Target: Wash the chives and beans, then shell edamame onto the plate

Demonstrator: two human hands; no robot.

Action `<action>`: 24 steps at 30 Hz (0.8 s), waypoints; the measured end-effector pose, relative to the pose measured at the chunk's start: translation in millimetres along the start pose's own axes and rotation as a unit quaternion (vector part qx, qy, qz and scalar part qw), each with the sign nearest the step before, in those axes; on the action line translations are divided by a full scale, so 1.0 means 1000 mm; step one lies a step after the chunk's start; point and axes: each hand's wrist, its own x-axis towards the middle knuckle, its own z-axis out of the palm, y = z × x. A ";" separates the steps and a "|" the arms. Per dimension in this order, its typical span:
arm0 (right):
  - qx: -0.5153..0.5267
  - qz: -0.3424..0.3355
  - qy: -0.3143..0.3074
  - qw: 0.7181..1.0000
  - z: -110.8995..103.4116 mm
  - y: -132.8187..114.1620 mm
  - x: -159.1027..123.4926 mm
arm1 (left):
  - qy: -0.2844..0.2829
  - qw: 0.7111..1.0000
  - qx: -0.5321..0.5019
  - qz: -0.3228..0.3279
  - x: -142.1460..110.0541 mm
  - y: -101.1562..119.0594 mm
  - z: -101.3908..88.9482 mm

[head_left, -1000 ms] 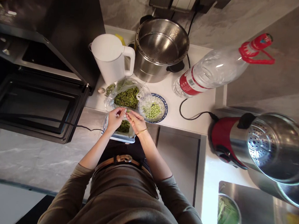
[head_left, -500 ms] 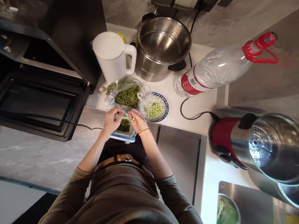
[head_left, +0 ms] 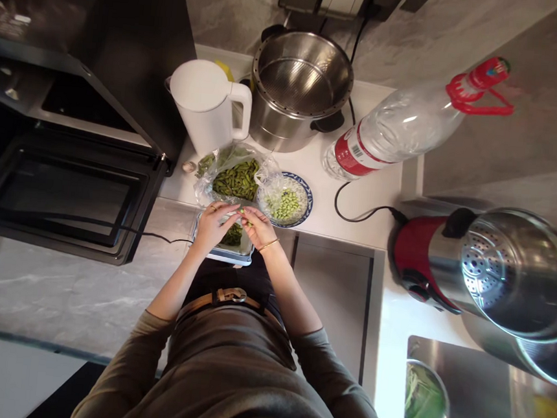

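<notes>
Right at the worktop's [head_left: 357, 203] front edge, both hands are meeting over the white tray [head_left: 228, 253]. The left hand [head_left: 215, 224] and the right hand [head_left: 257, 225] are each pinching an end of one green bean pod [head_left: 240, 212], fingertips closed narrow on it, nearly touching. By the look of it, the pod is being split open, mid-shelling. Just behind the hands, the clear bag of pods [head_left: 235, 178] is lying open, and beside it the blue-rimmed plate [head_left: 305, 195] is holding pale shelled beans. Getting the beans out is calling for a careful squeeze along the seam, with the pod kept over a dish so nothing rolls away. Discarded shells seem to be piling in the tray, though the hands are covering most of it. Whether the pod is already open is too small to make out.
</notes>
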 end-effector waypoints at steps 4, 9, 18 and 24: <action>-0.013 -0.001 -0.015 1.000 -0.001 0.003 -0.001 | 0.006 1.000 -0.005 0.021 0.000 -0.001 0.000; -0.013 0.014 -0.028 0.999 -0.002 0.006 0.000 | -0.031 0.997 0.028 0.060 0.000 -0.002 -0.003; 0.002 0.056 -0.016 0.998 -0.010 0.010 0.005 | -0.109 0.987 0.053 0.109 0.006 -0.004 -0.006; 0.038 0.088 -0.032 0.995 -0.009 0.006 0.008 | -0.096 0.988 0.059 0.110 0.011 0.004 -0.005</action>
